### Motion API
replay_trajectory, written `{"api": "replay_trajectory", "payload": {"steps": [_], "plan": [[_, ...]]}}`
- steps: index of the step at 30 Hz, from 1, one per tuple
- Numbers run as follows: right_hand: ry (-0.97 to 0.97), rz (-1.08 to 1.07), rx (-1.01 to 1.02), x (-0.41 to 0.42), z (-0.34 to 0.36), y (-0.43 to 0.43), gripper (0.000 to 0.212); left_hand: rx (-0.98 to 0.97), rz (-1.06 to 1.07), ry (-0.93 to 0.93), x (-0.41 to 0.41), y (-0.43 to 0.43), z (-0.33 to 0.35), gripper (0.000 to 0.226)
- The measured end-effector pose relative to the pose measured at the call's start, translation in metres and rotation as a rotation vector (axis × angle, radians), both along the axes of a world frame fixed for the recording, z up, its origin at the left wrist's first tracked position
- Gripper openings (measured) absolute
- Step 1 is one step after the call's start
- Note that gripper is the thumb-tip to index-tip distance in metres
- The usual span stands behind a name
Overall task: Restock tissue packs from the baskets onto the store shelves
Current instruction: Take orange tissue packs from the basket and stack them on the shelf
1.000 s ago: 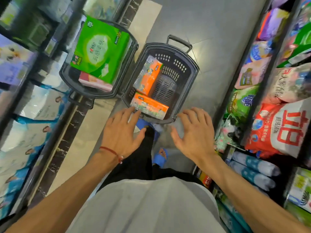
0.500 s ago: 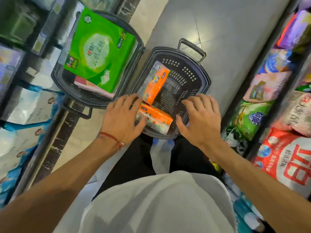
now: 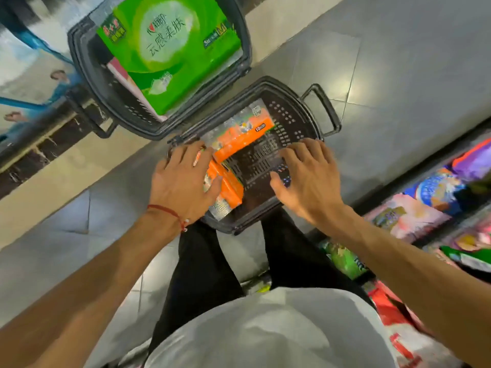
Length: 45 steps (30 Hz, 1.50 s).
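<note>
Two dark plastic baskets stand on the floor. The near basket (image 3: pixel 316 123) holds two orange tissue packs: one lies toward the far side (image 3: pixel 247 134), the other (image 3: pixel 228 189) at the near left corner. My left hand (image 3: pixel 183 181) is spread over the near orange pack, thumb against its top, fingers straight. My right hand (image 3: pixel 305 176) hovers with spread fingers over the bare right half of the same basket. The far basket (image 3: pixel 87 83) carries a large green tissue pack (image 3: pixel 172 46) lying on a pinkish pack whose edge shows beneath it.
Shelves with colourful bagged goods (image 3: pixel 425 208) line the right side. A shelf with blue and white packs (image 3: pixel 32 75) runs along the left. Grey tiled floor (image 3: pixel 398 62) stretches beyond the baskets. My legs in dark trousers stand just behind the near basket.
Both hands have reached down and forward from above the near basket's front rim into it. My left hand now lies over the near orange pack. The view has swung and closed in.
</note>
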State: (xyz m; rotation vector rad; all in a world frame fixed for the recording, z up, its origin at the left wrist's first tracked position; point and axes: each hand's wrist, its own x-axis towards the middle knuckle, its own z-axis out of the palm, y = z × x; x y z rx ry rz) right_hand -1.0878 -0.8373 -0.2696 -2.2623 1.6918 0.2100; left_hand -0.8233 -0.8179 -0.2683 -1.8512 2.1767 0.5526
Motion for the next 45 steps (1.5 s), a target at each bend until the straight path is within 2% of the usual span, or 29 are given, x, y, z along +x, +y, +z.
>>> {"api": "replay_trajectory", "payload": {"steps": [5,8,13,15,18,19,22,24,30,34,36,40,45], "plan": [[0.04,0.108,0.019,-0.022,-0.036,-0.036,0.047,0.088,0.274,0.072,-0.035,0.017,-0.03,0.064],[0.001,0.084,0.067,-0.022,-0.071,-0.058,0.05,0.177,0.542,0.17,-0.049,0.022,-0.062,0.066],[-0.071,0.003,0.202,-0.006,-0.144,-0.094,0.05,0.242,0.834,0.286,-0.066,0.013,-0.127,0.065],[-0.092,-0.034,0.262,-0.001,-0.179,-0.105,0.051,0.262,0.996,0.386,-0.072,0.004,-0.154,0.055],[-0.135,-0.157,0.353,0.004,-0.23,-0.118,0.055,0.205,1.274,0.547,-0.075,-0.012,-0.205,0.021],[-0.167,-0.215,0.396,0.005,-0.246,-0.122,0.057,0.195,1.325,0.564,-0.074,-0.018,-0.222,0.022],[-0.249,-0.335,0.484,0.007,-0.285,-0.132,0.07,0.191,1.369,0.554,-0.072,-0.029,-0.268,0.05],[-0.3,-0.361,0.513,0.007,-0.304,-0.135,0.074,0.192,1.414,0.577,-0.072,-0.032,-0.291,0.054],[-0.358,-0.406,0.605,0.008,-0.33,-0.14,0.062,0.115,1.562,0.619,-0.087,-0.04,-0.321,0.05],[-0.417,-0.445,0.615,0.008,-0.328,-0.138,0.058,0.121,1.641,0.649,-0.087,-0.047,-0.324,0.086],[-0.439,-0.449,0.62,0.006,-0.326,-0.136,0.06,0.093,1.649,0.608,-0.082,-0.045,-0.325,0.082],[-0.45,-0.443,0.619,0.002,-0.312,-0.132,0.077,0.048,1.663,0.602,-0.077,-0.035,-0.317,0.077],[-0.421,-0.457,0.532,-0.006,-0.274,-0.111,0.069,-0.012,1.675,0.602,-0.074,-0.011,-0.293,0.084]]}}
